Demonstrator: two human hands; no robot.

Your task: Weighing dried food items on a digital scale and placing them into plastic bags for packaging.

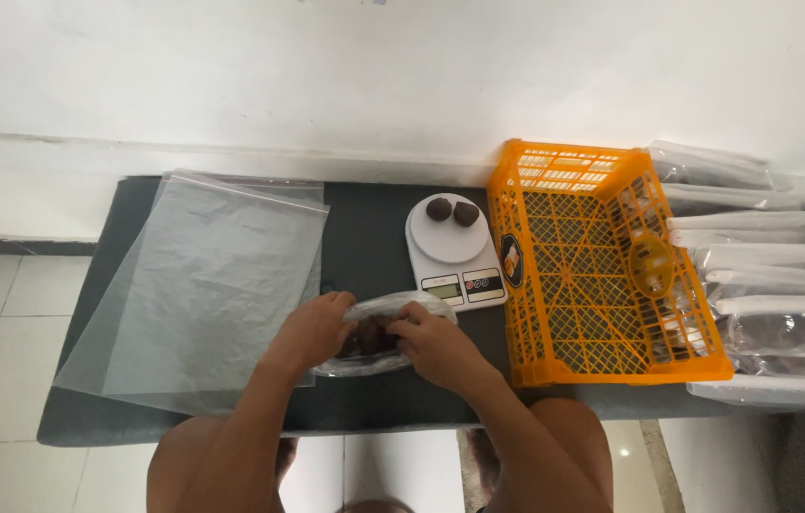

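Gripping from both sides, the left hand [312, 332] and the right hand [435, 344] were closed around a small clear plastic bag [385, 332] that lay on the dark mat [364, 237] just in front of the person's knees. The left fingers were curled over the bag's left end, with the fingertips pinched on the plastic; the right fingers were folded over its right end in the same way. Dark brown lumps [370, 336] could be seen through the film between the two hands, though their number could not be told.

To the left of the hands, touching the left wrist area, a stack of large clear plastic bags [203, 285] was spread flat across the mat, its near corner hanging past the mat's edge. Just beyond the right hand a small white kitchen scale [454, 252] was placed, and two dark round pieces [452, 211] were set side by side on the far part of its round plate. Beside the scale on the right, an empty-looking orange plastic crate [602, 266] was tipped up on its side. Further right, filled clear packets [763, 285] were laid in an overlapping row. Farthest off, a white wall [374, 66] was seen behind the mat.
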